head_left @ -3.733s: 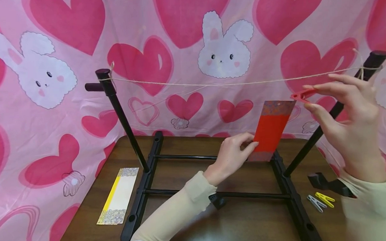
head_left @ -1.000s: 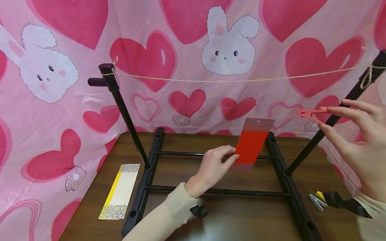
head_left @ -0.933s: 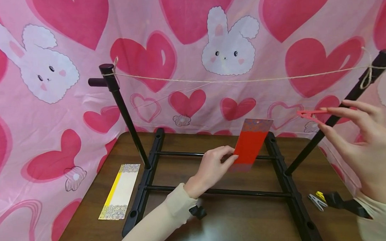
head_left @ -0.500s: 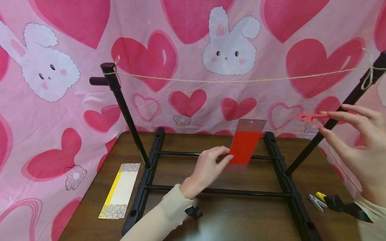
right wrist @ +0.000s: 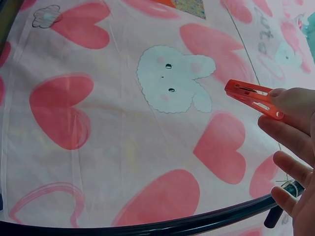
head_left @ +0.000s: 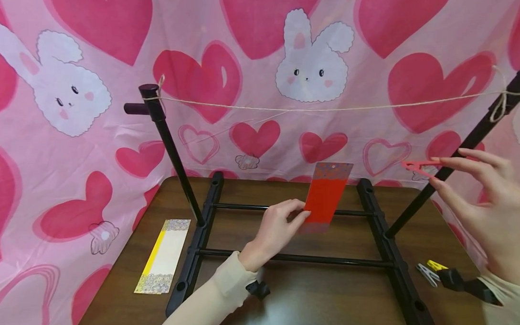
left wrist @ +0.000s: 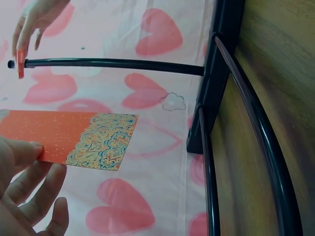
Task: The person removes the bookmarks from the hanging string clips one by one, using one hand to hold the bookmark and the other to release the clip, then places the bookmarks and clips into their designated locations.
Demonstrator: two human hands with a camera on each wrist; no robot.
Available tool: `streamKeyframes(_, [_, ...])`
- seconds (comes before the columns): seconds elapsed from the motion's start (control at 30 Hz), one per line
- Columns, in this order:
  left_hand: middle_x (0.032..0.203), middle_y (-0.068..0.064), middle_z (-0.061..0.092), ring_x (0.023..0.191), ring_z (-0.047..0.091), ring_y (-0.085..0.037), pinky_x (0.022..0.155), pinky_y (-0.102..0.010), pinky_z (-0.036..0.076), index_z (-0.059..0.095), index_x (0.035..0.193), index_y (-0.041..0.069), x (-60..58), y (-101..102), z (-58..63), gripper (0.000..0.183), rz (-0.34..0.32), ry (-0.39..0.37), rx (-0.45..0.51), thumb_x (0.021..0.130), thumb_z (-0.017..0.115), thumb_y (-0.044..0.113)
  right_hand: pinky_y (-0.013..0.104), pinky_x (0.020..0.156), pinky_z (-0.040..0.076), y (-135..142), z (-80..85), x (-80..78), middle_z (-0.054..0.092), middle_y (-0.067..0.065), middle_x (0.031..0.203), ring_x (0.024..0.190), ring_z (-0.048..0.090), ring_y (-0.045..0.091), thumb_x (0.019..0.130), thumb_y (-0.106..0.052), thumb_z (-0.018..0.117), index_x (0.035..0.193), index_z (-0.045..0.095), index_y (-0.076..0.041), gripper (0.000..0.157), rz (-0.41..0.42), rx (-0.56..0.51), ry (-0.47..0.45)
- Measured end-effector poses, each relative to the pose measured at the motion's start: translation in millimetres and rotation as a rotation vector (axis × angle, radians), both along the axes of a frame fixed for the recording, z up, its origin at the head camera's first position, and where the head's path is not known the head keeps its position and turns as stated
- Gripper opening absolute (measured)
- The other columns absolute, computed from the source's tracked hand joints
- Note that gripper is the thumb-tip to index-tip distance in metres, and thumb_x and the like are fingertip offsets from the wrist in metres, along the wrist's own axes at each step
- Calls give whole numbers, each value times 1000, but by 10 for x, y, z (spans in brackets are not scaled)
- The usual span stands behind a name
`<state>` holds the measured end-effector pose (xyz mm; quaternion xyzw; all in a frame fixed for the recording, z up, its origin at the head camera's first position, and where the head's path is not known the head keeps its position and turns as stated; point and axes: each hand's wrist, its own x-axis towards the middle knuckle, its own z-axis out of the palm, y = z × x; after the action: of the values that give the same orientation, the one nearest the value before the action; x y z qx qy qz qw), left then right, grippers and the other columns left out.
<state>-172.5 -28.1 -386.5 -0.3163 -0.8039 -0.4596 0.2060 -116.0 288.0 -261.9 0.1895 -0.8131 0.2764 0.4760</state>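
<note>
My left hand (head_left: 274, 229) pinches the left edge of a red paper bookmark (head_left: 327, 196), with patterned bands at both ends and a small hole at the top. It is held up below the string (head_left: 258, 108). In the left wrist view, the bookmark (left wrist: 47, 135) shows gold flecks and a swirling end pattern; thumb and fingers grip its edge. Farther right, my right hand (head_left: 487, 200) pinches a red clothespin (head_left: 420, 166) by its handles, between thumb and index finger. The clothespin (right wrist: 251, 96) points away from the fingers in the right wrist view, apart from bookmark and string.
The string is tied between two black posts (head_left: 174, 156) of a frame standing on the wooden table (head_left: 291, 305). A yellow and white bookmark (head_left: 164, 256) lies at left. Grey (head_left: 427, 275) and yellow (head_left: 437, 265) clothespins lie at right. A pink heart-and-rabbit cloth (head_left: 248, 77) hangs behind.
Since 3.7 seconds ago, both hands have come down from near the string. The bookmark has moved left and lower, away from the clothespin; over the last second it drifts slightly further left.
</note>
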Motion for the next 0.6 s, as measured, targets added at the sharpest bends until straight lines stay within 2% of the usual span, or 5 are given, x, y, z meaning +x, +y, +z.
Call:
streamKeyframes(0.17, [88, 7, 68, 69, 54, 0, 66, -14, 48, 68, 96, 18, 14, -32, -24, 11, 9, -3, 1, 86, 69, 22, 11, 96, 30, -17, -13, 41, 61, -11, 112, 121, 45, 17, 80, -50, 68, 110, 66, 2, 60, -31, 6, -46])
streamKeyframes(0.2, [87, 8, 68, 69, 54, 1, 66, -14, 48, 68, 96, 18, 16, -38, -29, 11, 13, 0, -3, 86, 69, 22, 11, 96, 30, -20, -16, 48, 62, -9, 111, 122, 44, 16, 80, -51, 66, 110, 66, 2, 61, -32, 4, -50])
streamKeyframes(0.3, [85, 9, 67, 67, 53, 1, 64, -14, 48, 68, 95, 18, 26, -61, -41, 10, 29, 9, -17, 86, 69, 22, 11, 96, 31, -25, -22, 62, 63, -6, 110, 121, 45, 17, 81, -51, 66, 110, 66, 3, 62, -18, -1, -47])
streamKeyframes(0.5, [86, 10, 66, 68, 52, 0, 63, -14, 47, 68, 96, 19, 55, -140, -60, 11, 46, -20, -36, 87, 67, 24, 11, 97, 31, -24, -41, 78, 57, -16, 113, 122, 45, 17, 80, -57, 62, 108, 66, 6, 69, 1, 8, -45])
streamKeyframes(0.6, [87, 10, 67, 70, 54, 0, 65, -14, 47, 68, 96, 20, 62, -178, -84, 10, 60, -23, -40, 87, 67, 24, 11, 98, 31, 53, -100, 50, 59, -10, 113, 122, 45, 18, 81, -51, 66, 109, 66, 4, 62, -3, 15, -60])
